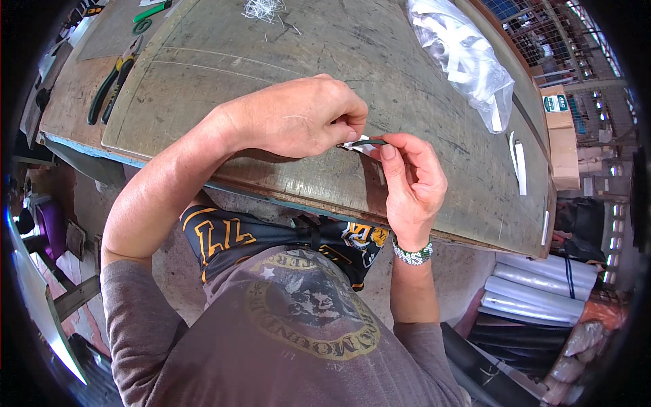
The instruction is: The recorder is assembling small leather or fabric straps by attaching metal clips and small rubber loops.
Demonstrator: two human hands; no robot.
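Observation:
My left hand (305, 115) is closed above the near part of the worktable (285, 61), its thumb and fingertips pinched together. Just to its right, my right hand (419, 178) pinches a thin dark strip (368, 142) between thumb and forefinger. The strip runs left to my left fingertips, beside a small white piece (357, 146). My left fingers cover that end, so how the two parts join cannot be made out. A patterned green and white bracelet (412, 254) circles my right wrist.
Yellow-and-black pliers (114, 83) and a green-handled tool (153, 12) lie at the left. Thin white scraps (264, 9) are heaped at the far side. A clear bag of white strips (468, 61) and loose white strips (519, 163) lie right. Silvery rolls (536, 288) rest below.

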